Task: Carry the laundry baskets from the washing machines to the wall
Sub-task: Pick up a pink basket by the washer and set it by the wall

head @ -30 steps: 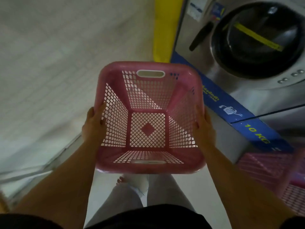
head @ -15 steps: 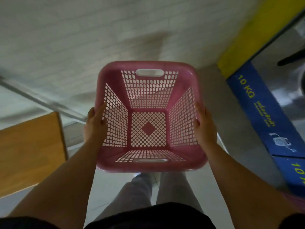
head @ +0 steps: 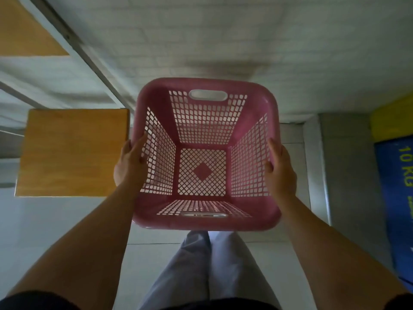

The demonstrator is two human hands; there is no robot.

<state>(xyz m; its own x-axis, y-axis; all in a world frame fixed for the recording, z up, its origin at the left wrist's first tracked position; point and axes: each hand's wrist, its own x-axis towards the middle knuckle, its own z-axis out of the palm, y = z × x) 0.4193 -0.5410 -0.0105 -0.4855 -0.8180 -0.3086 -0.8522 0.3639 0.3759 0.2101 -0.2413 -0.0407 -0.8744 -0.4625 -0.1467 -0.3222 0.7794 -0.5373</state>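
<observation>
You are mid-carry, left hand [head: 130,163] and right hand [head: 280,170] each clamped on the empty pink basket [head: 205,222], so next lower it by the white brick wall [head: 223,36].

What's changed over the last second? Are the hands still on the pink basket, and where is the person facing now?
The view has swung left, away from the washer: its door is gone from view and only the blue 10 KG panel shows at the right edge. The white brick wall now lies straight ahead, with a wooden table on the left. Unchanged: the left hand and right hand grip the sides of the empty pink basket.
</observation>
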